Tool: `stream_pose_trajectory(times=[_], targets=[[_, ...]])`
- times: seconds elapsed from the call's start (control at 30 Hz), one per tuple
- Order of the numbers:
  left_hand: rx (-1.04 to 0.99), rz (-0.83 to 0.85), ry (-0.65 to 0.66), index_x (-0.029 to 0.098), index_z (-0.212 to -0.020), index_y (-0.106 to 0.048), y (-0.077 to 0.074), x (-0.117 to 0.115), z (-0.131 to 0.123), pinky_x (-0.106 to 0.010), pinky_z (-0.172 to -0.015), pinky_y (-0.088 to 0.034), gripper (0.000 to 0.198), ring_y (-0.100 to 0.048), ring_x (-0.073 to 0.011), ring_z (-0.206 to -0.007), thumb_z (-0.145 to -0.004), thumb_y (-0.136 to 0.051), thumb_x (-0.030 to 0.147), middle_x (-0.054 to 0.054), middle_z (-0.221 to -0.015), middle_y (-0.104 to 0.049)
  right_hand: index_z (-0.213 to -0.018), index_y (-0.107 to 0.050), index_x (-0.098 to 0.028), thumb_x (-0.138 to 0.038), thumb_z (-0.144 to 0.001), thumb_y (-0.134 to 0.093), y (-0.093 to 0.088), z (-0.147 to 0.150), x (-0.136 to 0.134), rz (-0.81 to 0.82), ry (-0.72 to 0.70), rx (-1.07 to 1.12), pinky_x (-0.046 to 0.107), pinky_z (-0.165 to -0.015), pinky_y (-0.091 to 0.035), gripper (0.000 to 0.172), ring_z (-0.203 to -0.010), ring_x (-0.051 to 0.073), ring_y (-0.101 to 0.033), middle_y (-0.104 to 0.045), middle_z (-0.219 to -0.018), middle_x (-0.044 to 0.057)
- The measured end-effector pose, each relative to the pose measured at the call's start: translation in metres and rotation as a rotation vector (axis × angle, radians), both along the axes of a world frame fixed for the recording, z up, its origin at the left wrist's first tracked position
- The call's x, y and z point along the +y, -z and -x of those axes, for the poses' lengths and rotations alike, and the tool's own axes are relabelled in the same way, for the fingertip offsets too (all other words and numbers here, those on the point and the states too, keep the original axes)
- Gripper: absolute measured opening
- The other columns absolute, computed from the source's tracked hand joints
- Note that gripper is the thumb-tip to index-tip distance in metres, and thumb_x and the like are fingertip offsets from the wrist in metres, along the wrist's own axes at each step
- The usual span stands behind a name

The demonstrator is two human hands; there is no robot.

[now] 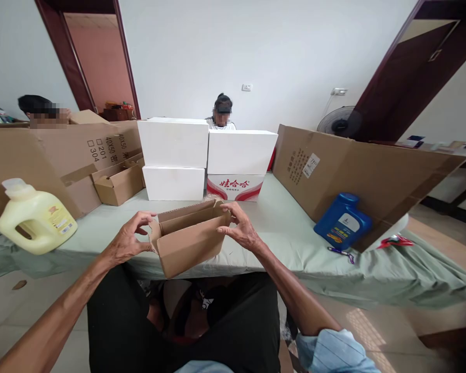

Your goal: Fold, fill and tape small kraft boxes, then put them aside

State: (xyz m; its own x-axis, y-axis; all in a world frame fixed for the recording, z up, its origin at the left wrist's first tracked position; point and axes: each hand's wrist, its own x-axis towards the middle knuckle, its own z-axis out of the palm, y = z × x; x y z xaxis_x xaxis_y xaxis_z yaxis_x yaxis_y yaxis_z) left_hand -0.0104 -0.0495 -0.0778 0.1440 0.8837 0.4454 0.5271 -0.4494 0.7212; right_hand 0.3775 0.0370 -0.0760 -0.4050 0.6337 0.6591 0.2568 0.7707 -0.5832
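Both the left hand (130, 239) and right hand (243, 228) have their grip clamped on an open cardboard box (192, 246), one at each end, apparently steadying it; any turning calls for even support. The surface (274, 243) around it carries a yellow jug (54, 217) to its left, blue bottle (339, 220) to its right; beyond it, white boxes (173, 142), a person (221, 124), a wall (295, 52).

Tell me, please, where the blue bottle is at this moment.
In the head view, the blue bottle is at the right on the pale green cloth, just in front of the large cardboard panel and right of the right hand.
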Motion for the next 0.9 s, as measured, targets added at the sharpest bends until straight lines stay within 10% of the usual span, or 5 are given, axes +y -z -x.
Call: stream_pose_trajectory(times=[0.3, 0.6, 0.9], targets=[[-0.233, 0.048, -0.027, 0.025, -0.099, -0.050, 0.013, 0.011, -0.005, -0.033, -0.085, -0.059, 0.058, -0.073, -0.0210, -0.102, -0.062, -0.094, 0.032, -0.012, -0.128, -0.077, -0.175, -0.031, -0.025, -0.064, -0.078, -0.095, 0.039, -0.006, -0.006, 0.251, 0.018, -0.041, 0.036, -0.082, -0.055, 0.122, -0.088, 0.018, -0.057, -0.058, -0.148, 0.017], [-0.294, 0.151, -0.045, 0.026, -0.105, -0.050, 0.012, 0.008, -0.014, -0.030, -0.071, -0.061, 0.073, -0.068, -0.0153, -0.080, -0.052, -0.101, 0.034, 0.001, -0.102, -0.069, -0.120, -0.075, -0.018, -0.050, -0.078, -0.095, 0.075, -0.007, 0.017, 0.388, -0.024, -0.201, 0.034, -0.092, -0.052, 0.056, -0.109, 0.026, -0.066, -0.076, -0.119, 0.008], [-0.403, -0.027, -0.382, 0.028, -0.102, -0.041, 0.021, 0.023, -0.003, -0.030, -0.066, -0.060, 0.088, -0.069, -0.0190, -0.080, -0.044, -0.103, 0.052, 0.004, -0.091, -0.062, -0.103, -0.081, -0.017, -0.059, -0.092, -0.076, 0.093, -0.005, -0.010, 0.480, -0.164, -0.005, 0.031, -0.081, -0.053, 0.044, -0.089, 0.023, -0.067, -0.076, -0.094, 0.004]])
